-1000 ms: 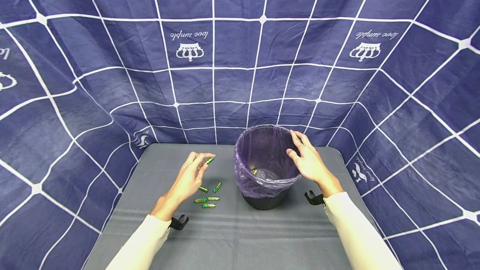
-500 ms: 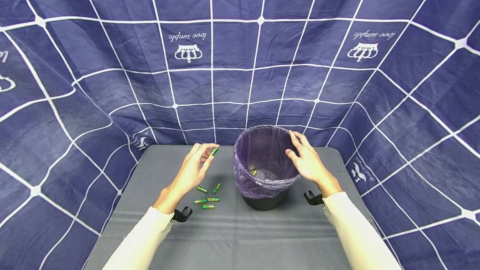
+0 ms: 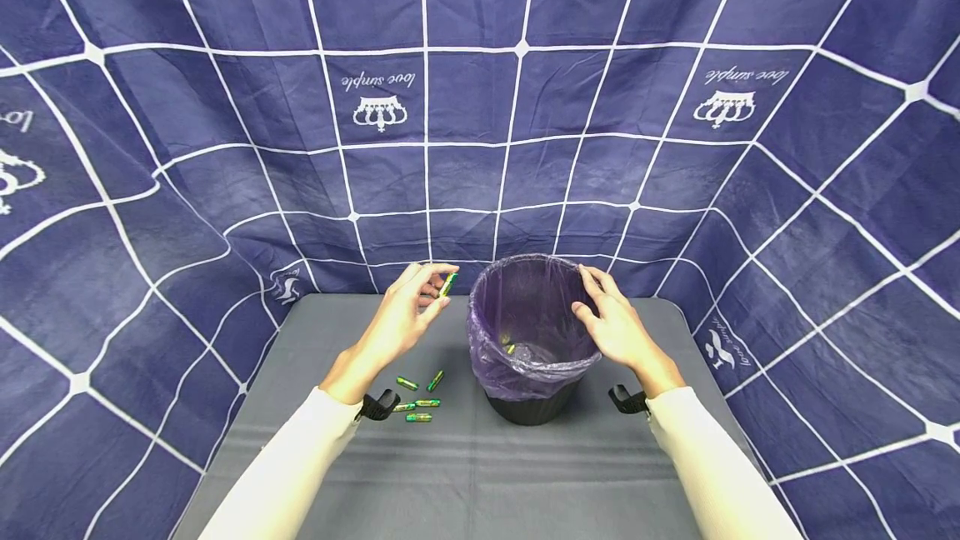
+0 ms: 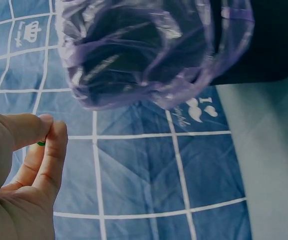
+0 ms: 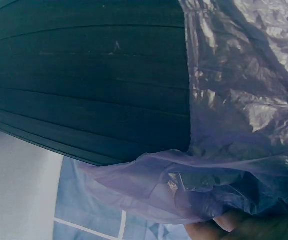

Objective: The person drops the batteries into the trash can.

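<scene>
My left hand (image 3: pixel 397 319) pinches a green and yellow battery (image 3: pixel 448 284) between thumb and fingers, raised just left of the bin's rim. Only a green bit of it shows in the left wrist view, the rest hidden by the fingers. A black trash bin (image 3: pixel 528 412) stands upright on the table, lined with a thin purple bag (image 3: pixel 510 380) folded over its rim. Down inside the bag lies something small and yellow-green (image 3: pixel 511 348). My right hand (image 3: pixel 618 323) rests at the bin's right rim, fingers nearly straight and thumb over the opening. Fingertips show beside the liner in the right wrist view.
Several loose green batteries (image 3: pixel 418 417) lie on the grey tabletop (image 3: pixel 480 498) left of the bin, below the left hand. Blue cloth (image 3: pixel 465 173) with white lines hangs behind the table and along both sides.
My left hand has risen and moved right toward the bin, carrying the pinched battery. The right hand has stayed at the rim, and the bin has not moved.
</scene>
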Motion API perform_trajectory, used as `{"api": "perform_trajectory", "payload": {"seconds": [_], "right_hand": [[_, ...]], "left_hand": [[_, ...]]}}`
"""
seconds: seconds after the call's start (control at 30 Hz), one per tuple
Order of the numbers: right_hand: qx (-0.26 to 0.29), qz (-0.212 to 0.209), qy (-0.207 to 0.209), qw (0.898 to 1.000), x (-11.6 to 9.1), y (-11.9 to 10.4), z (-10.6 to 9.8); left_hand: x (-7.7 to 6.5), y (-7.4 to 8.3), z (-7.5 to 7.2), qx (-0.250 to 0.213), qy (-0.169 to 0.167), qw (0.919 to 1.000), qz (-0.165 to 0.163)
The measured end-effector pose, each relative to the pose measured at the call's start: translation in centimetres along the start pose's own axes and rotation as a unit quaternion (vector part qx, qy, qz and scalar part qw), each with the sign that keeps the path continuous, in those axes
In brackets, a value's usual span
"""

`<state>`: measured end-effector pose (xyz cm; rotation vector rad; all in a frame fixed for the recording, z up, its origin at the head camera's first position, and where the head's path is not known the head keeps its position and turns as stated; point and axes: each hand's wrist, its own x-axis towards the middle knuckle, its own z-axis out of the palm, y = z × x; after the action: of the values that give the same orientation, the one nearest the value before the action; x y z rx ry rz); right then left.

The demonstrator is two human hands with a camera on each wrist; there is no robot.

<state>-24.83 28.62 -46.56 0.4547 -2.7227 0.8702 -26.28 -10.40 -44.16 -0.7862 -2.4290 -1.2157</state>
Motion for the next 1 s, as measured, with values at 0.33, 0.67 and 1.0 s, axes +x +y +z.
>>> {"api": "perform_trajectory", "payload": {"seconds": [0.33, 0.67, 1.0], "right_hand": [[-0.004, 0.004, -0.005, 1.000, -0.3, 0.1, 0.0], [-0.002, 0.003, 0.000, 1.000, -0.2, 0.0, 0.0], [-0.001, 0.003, 0.002, 1.000, -0.2, 0.0, 0.0]], "left_hand": [[2.5, 2.3, 0.4, -0.002, -0.005, 0.9998, 0.021], [5.2, 4.5, 1.4, -0.021, -0.024, 0.9989, 0.035], [7.2, 6.0, 2.7, -0.010, -0.039, 0.9976, 0.056]]}}
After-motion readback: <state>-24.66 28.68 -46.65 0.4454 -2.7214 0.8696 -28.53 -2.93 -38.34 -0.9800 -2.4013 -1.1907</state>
